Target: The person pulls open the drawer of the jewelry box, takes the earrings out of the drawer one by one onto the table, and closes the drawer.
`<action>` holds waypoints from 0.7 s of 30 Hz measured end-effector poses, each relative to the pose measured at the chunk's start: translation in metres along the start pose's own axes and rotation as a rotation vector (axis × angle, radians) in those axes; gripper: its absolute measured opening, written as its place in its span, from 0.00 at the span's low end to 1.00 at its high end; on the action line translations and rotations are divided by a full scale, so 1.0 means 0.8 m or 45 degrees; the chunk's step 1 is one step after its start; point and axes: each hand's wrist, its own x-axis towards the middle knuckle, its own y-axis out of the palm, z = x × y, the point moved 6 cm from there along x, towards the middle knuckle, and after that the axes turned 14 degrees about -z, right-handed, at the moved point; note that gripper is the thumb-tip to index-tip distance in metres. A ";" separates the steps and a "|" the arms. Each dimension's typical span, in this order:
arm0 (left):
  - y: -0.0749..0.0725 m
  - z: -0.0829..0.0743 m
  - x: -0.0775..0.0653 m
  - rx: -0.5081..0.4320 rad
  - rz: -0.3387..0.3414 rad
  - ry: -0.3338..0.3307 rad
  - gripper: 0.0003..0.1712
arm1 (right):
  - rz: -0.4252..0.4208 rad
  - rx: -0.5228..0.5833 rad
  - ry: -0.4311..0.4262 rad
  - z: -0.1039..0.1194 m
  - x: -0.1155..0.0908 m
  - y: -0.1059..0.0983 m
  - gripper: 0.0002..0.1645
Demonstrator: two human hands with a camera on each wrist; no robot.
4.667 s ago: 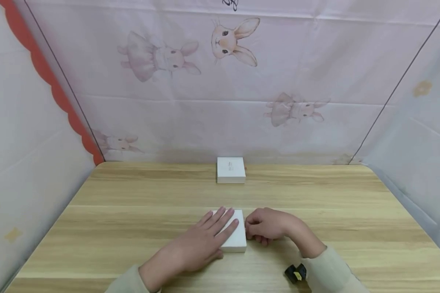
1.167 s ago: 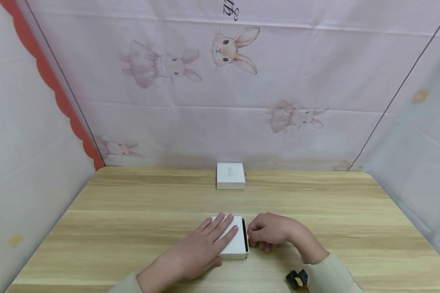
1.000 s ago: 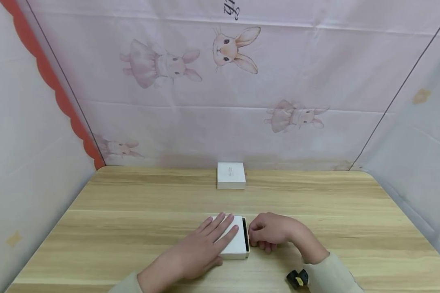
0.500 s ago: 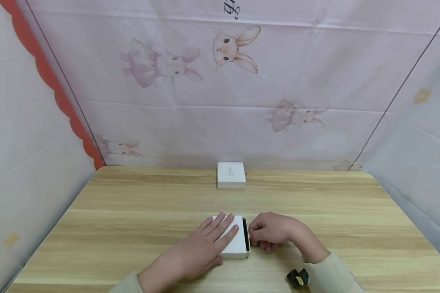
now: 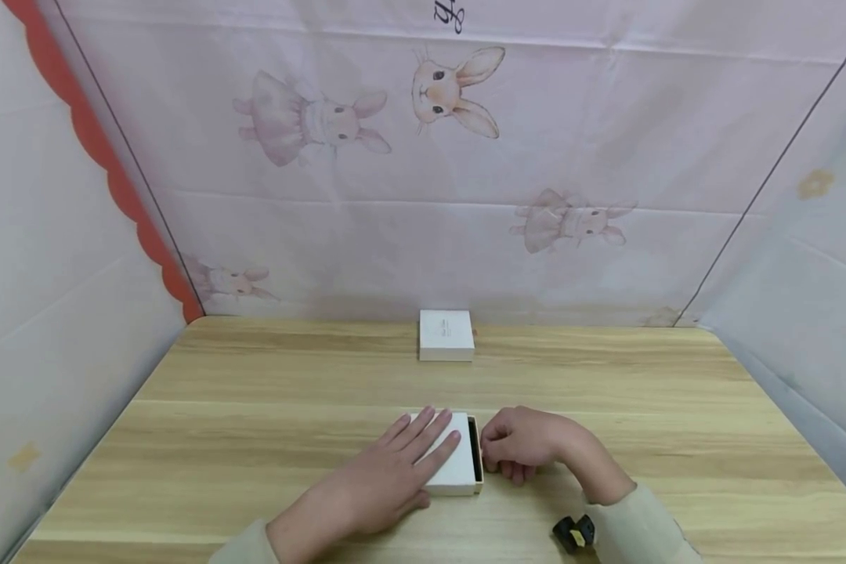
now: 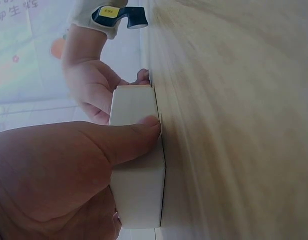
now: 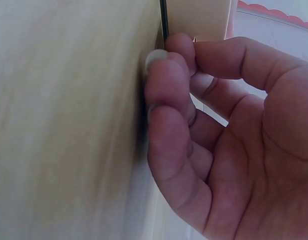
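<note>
A white sleeve-and-drawer box (image 5: pixel 454 470) lies flat on the table. Its drawer (image 5: pixel 476 454) sticks out a little on the right, showing a dark strip of the inside. My left hand (image 5: pixel 388 474) rests on the lid with straight, spread fingers; in the left wrist view its thumb (image 6: pixel 136 137) lies against the near side wall. At the drawer's end, my right hand (image 5: pixel 525 440) has thumb and index finger together, pinching a small pull tab mostly hidden by the fingertips. The right wrist view shows its other fingers (image 7: pixel 169 140) curled close above the table.
A second white box (image 5: pixel 446 333) with printed lettering stands at the back of the wooden table (image 5: pixel 254 384). A black device with a yellow label (image 5: pixel 574 534) sits at my right wrist. A rabbit-print cloth (image 5: pixel 366 251) hangs behind the table.
The box was closed in the oldest frame. Its drawer has since slid out to the right along with my right hand, slightly further in the last second. My left hand stays on the lid.
</note>
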 end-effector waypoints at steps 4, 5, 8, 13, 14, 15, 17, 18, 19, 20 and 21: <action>-0.001 0.001 0.001 -0.003 0.005 -0.003 0.44 | 0.002 -0.003 0.004 0.000 0.000 -0.001 0.13; -0.002 0.000 0.000 -0.005 0.006 -0.003 0.44 | 0.003 -0.004 0.006 0.000 0.000 0.000 0.13; -0.003 0.000 -0.001 -0.008 0.007 -0.004 0.44 | 0.006 -0.002 0.009 -0.001 0.000 0.001 0.14; -0.002 -0.001 -0.001 0.004 0.001 0.002 0.44 | 0.002 -0.006 0.009 -0.003 0.000 0.001 0.14; -0.002 0.000 -0.001 0.004 0.000 0.002 0.44 | 0.000 -0.009 0.006 -0.003 0.000 0.001 0.13; -0.002 0.000 -0.001 0.004 -0.003 0.003 0.44 | -0.001 -0.010 0.004 -0.002 0.000 0.001 0.13; -0.002 0.000 -0.001 0.002 -0.007 0.002 0.44 | -0.003 -0.014 0.000 -0.002 0.000 0.001 0.13; -0.002 0.000 -0.001 0.000 -0.007 0.002 0.44 | -0.005 -0.017 -0.002 -0.002 0.000 0.000 0.13; -0.002 0.000 0.000 -0.002 -0.007 0.001 0.44 | -0.006 -0.019 -0.001 -0.002 0.000 0.000 0.12; -0.002 0.000 0.000 -0.002 -0.004 0.001 0.44 | -0.007 -0.021 0.001 -0.002 0.000 0.000 0.12; -0.001 0.000 0.000 -0.002 -0.002 0.002 0.44 | -0.007 -0.023 0.004 -0.003 -0.001 0.000 0.12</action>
